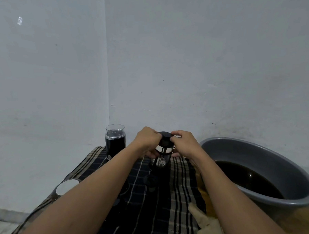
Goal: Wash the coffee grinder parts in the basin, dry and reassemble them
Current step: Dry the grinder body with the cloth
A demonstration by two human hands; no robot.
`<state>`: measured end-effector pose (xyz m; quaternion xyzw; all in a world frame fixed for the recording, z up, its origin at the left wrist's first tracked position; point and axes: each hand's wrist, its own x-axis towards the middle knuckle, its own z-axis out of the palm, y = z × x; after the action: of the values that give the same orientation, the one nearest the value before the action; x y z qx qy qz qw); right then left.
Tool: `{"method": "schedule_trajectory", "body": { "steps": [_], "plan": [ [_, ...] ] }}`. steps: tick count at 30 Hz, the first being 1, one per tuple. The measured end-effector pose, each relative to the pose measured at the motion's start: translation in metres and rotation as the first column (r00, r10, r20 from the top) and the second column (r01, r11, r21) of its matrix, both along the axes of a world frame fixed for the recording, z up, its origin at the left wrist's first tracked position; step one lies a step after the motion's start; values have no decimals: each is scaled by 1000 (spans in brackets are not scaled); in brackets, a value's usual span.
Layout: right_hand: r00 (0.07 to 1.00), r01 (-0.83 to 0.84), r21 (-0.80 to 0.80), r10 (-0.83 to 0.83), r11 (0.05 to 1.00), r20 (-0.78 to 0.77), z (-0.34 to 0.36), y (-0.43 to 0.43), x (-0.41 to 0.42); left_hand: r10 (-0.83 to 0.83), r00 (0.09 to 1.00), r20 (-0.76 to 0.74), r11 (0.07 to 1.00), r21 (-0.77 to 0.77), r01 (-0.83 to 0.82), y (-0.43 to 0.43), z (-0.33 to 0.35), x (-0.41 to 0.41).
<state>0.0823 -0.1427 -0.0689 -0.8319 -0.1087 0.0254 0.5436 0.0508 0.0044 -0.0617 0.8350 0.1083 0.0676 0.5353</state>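
Note:
A clear glass press jar [161, 160] with a black frame stands upright on the plaid cloth [154, 197]. Its black lid [164, 135] sits on top. My left hand [148, 139] grips the left side of the lid and upper jar. My right hand [184, 142] pinches the lid's right edge, with lower fingers round the jar. A black electric coffee grinder [115, 141] with a clear cap stands upright behind and left, apart from both hands. The grey basin [255, 152] at the right holds dark water.
A glass with a pale round top [67, 187] sits at the cloth's left edge, partly behind my left forearm. A beige cloth [205, 219] lies near the front between the plaid cloth and the basin. Grey walls meet in a corner right behind the grinder.

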Motion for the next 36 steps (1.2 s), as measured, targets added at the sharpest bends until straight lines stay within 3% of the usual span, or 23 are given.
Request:
{"method": "schedule_trajectory", "body": {
  "steps": [5,9,12,15,19,20,22,24,26,29,31,33,36],
  "plan": [
    [996,73,-8,-73,997,45,0,3,-2,47,997,61,998,-38,-45,-5,-2,10],
    [991,131,86,-129,988,-35,-9,1,-4,40,997,63,995,-99,-34,-9,-19,13],
    [982,189,61,-187,980,-39,-12,-4,-5,27,992,126,996,-92,-16,-16,-26,12],
    [974,228,-136,-227,964,23,-10,-3,-8,-12,989,145,999,-39,18,-21,-29,12],
    [972,228,-514,-166,827,164,-1,-1,-23,-112,990,84,988,114,102,-18,-25,4],
    [971,228,-541,-151,810,183,1,-1,-25,-90,990,113,984,165,71,-13,-22,-1],
    [962,243,-549,-124,800,245,2,-5,-30,95,956,277,959,231,-162,7,-19,-10],
    [934,273,-531,-90,802,344,3,-9,-41,335,836,434,854,236,-464,35,-17,-20],
    [909,276,-511,-49,814,414,3,-14,-56,519,750,411,723,257,-641,62,-20,-25],
    [962,73,-677,128,732,243,-4,-25,-81,593,787,172,726,309,-615,93,-30,-24],
    [974,-142,-808,228,572,-9,-12,-38,-97,576,814,72,786,228,-575,108,-43,-16],
    [951,-290,-856,229,428,-207,-15,-52,-113,535,844,44,840,76,-537,116,-54,-11],
    [921,-390,-858,125,335,-370,-16,-74,-133,485,871,78,873,14,-487,113,-60,-13]
  ]
}}
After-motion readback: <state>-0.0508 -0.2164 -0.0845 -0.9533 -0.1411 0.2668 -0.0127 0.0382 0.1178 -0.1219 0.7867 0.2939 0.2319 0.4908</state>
